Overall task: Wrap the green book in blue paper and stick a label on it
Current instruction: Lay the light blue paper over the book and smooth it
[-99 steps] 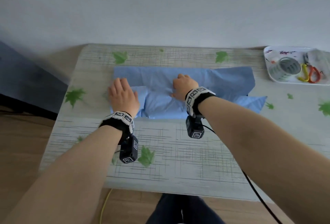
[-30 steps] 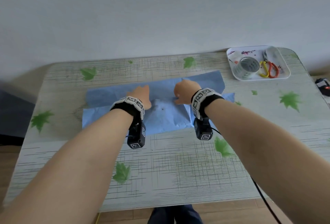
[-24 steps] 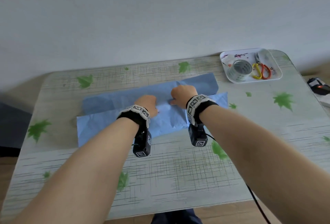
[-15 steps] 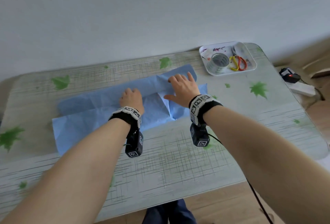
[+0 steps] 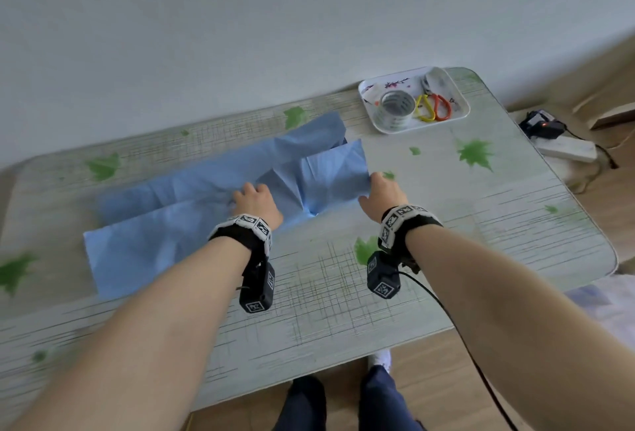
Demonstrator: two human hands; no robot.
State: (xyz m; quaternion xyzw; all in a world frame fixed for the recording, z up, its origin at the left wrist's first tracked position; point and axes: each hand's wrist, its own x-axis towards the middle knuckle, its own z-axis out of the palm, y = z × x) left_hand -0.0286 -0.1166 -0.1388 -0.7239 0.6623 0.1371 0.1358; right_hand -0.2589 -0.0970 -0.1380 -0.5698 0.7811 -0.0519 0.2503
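Paper (image 5: 154, 245), blue and creased, lies spread across the table (image 5: 481, 224), folded over on itself in long flaps; the book is hidden, and only paper shows where the hands work. The left hand (image 5: 256, 205) rests palm down on the middle of the paper, fingers pointing away and pressing the folded layers flat. The right hand (image 5: 383, 195) sits at the paper's right edge, thumb toward the near corner and fingertips at the edge. Whether it pinches the flap or only touches it cannot be told. A sharp crease runs down the paper between the two hands.

Each wrist wears a band (image 5: 245, 228) of black-and-white markers with a black block hanging below; a cable (image 5: 446, 313) trails from the right one. Well apart, at the far right corner of the table, a white tray (image 5: 460, 111) holds a tape roll (image 5: 393, 109) and scissors (image 5: 433, 107) with yellow and orange handles. The tabletop is pale with green leaf prints.
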